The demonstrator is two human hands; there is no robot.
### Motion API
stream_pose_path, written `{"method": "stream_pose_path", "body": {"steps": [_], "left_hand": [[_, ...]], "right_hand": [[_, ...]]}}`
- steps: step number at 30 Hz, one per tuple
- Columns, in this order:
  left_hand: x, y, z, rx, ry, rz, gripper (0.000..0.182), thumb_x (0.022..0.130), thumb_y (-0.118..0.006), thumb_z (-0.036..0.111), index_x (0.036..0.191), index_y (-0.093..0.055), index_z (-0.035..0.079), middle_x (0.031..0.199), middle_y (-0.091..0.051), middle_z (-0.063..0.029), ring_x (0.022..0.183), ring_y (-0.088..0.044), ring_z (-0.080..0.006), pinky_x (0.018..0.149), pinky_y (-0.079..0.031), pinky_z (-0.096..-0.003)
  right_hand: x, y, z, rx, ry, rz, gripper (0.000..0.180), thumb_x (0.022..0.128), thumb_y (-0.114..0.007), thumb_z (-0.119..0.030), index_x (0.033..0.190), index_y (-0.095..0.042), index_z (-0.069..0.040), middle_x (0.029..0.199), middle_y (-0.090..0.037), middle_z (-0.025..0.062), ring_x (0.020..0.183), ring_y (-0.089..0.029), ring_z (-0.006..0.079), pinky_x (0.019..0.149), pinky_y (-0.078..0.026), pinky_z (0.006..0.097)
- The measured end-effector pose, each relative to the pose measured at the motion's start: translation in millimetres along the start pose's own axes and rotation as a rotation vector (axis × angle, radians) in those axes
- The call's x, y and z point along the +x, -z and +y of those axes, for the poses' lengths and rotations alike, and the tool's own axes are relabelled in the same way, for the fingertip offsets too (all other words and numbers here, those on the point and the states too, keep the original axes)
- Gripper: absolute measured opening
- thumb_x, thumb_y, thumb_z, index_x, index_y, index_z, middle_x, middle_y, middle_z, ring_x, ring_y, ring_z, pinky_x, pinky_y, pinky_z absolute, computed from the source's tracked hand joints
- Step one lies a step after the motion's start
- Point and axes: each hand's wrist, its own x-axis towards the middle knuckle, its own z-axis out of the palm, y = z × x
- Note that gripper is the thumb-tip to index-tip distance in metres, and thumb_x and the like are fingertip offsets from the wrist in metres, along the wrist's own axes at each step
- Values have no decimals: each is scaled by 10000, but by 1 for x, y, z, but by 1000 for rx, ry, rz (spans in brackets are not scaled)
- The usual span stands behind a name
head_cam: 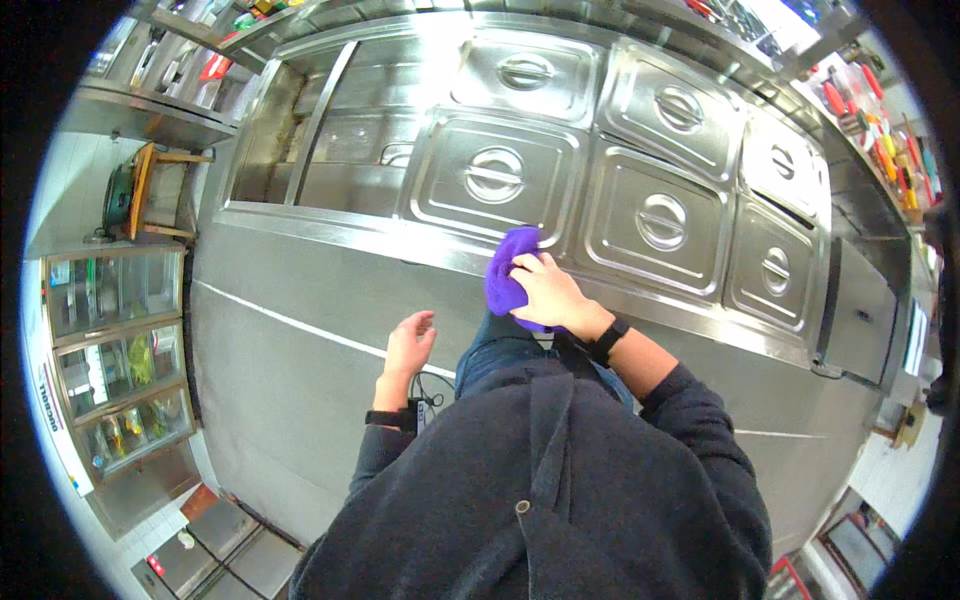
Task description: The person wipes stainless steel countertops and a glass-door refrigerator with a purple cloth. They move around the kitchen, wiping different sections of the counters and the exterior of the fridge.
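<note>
My right hand (pixel 551 292) grips a bunched purple cloth (pixel 510 274) at the front edge of a stainless steel counter (pixel 442 238). The cloth overlaps the near edge of a steel pan lid (pixel 495 176) with a recessed round handle; whether it presses on the metal I cannot tell. My left hand (pixel 410 345) hangs over the grey floor with nothing in it, its fingers loosely curled and apart. More steel lids with recessed handles, such as a front lid (pixel 660 220) and a back lid (pixel 675 109), cover the counter's middle and right.
An uncovered well (pixel 356 139) with a steel divider bar (pixel 321 124) lies at the counter's left. A glass-door refrigerator (pixel 120 360) stands at the far left, near a wooden stool (pixel 146 191). Shelves with utensils and bottles (pixel 892 150) run along the upper right.
</note>
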Motion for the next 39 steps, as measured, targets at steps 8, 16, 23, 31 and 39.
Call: {"method": "stream_pose_path", "body": {"steps": [8,16,23,31,39], "left_hand": [[33,49,-48,0,38,28,326,847,-650,119,1167,-642,58,1060,-689,-160,958,-685,-273,861,-537,-370],[47,68,-74,-1,0,28,339,842,-656,120,1175,-639,58,1053,-694,-151,961,-682,-266,848,-540,-371],[39,72,-94,16,26,-2,331,849,-653,121,1176,-640,71,1063,-697,-150,959,-691,-257,859,-537,-369],[35,72,-96,38,13,-60,342,849,-653,105,1189,-636,69,1057,-702,-149,967,-693,-259,858,-538,-370],[33,69,-73,-35,22,-56,362,845,-656,103,1204,-623,65,1080,-695,-152,962,-692,-264,858,-540,-368]], "right_hand": [[-74,55,47,-137,-413,480,561,642,-801,-299,1052,-641,49,1253,-578,217,1159,-538,382,1019,-413,446],[-98,1,44,-434,-801,472,580,639,-766,-287,1121,-611,-5,1246,-552,189,1161,-512,375,1001,-404,472],[66,-64,-47,-145,-212,98,536,666,-740,-271,1161,-624,-101,1257,-541,128,1142,-476,409,950,-480,498],[94,-66,-85,11,43,80,590,635,-796,-257,1157,-607,-57,1308,-514,131,1122,-496,405,950,-483,480],[-105,20,37,-235,-610,315,589,582,-795,-229,1101,-635,1,1234,-593,212,1117,-577,379,969,-476,457]]}}
